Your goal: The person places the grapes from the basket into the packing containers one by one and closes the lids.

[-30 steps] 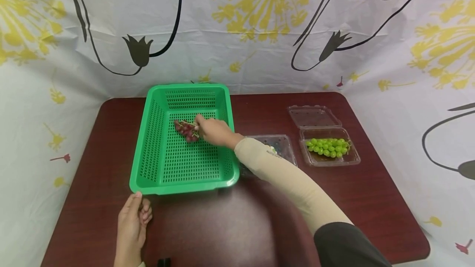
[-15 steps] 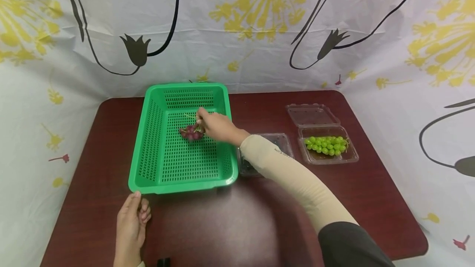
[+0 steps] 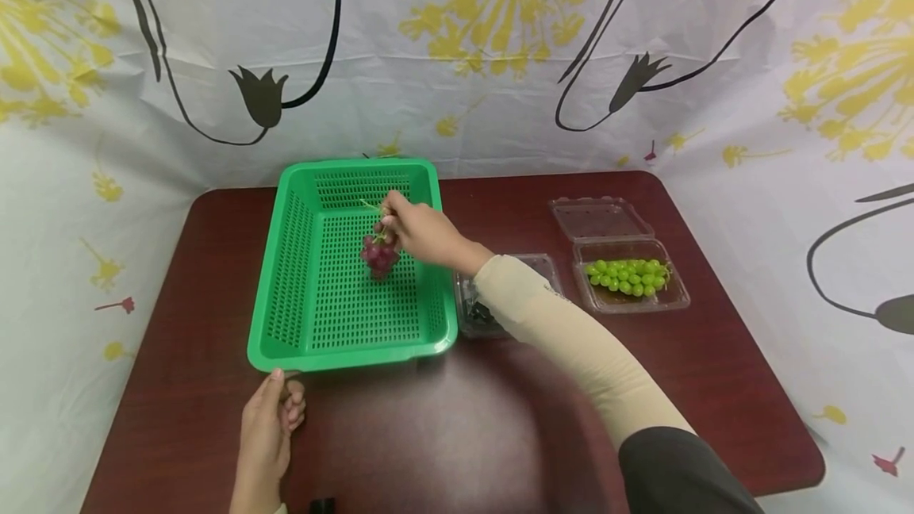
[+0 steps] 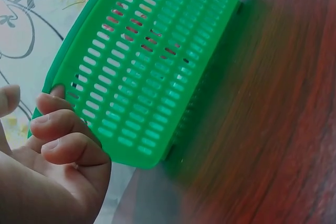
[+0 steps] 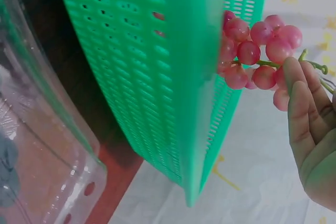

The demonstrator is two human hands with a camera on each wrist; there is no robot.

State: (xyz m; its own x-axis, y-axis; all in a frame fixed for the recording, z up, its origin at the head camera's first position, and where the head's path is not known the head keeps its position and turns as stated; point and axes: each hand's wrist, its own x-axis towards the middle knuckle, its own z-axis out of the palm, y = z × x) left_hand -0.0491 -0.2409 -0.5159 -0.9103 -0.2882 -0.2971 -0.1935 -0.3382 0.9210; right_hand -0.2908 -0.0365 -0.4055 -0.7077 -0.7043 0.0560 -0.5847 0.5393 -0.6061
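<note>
In the head view my right hand (image 3: 424,230) pinches the stem of a bunch of red grapes (image 3: 380,256), which hangs over the inside of a green plastic basket (image 3: 353,361). The right wrist view has the grapes (image 5: 249,52) beside the basket rim, the stem between thumb and fingers. At the basket's near left corner is my left hand (image 3: 270,427), its thumb tip right at the rim. From the left wrist, curled fingers (image 4: 68,135) lie against the basket's slotted wall under the rim, and the thumb stands a little off it.
Right of the basket, a clear plastic box (image 3: 539,268) with dark round contents is partly covered by my right forearm. Farther right, an open clear clamshell (image 3: 607,308) holds green grapes (image 3: 628,276). A small black object (image 3: 323,505) lies at the table's (image 3: 428,435) near edge.
My right hand has risen with the red grapes, which now hang down from it instead of lying on the basket floor. My left hand has shifted slightly right along the rim.
</note>
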